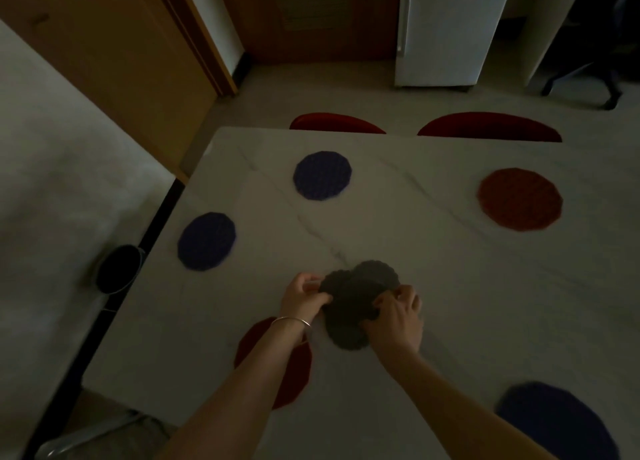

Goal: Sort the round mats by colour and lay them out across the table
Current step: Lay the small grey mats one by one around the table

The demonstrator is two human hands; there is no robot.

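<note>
I've got the left hand (304, 298) and right hand (398, 316) both pinching the crumpled dark grey mats (353, 303), scalloped edges bunched between them.

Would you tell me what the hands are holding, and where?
Both hands grip the grey mats: left hand at their left edge, right hand at their right edge.

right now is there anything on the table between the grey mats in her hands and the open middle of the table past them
Nothing visible. Both the left hand and the right hand already grip the grey mats, and the table just beyond them is bare. The blue mats lie off to the left, the red mat far right.
</note>
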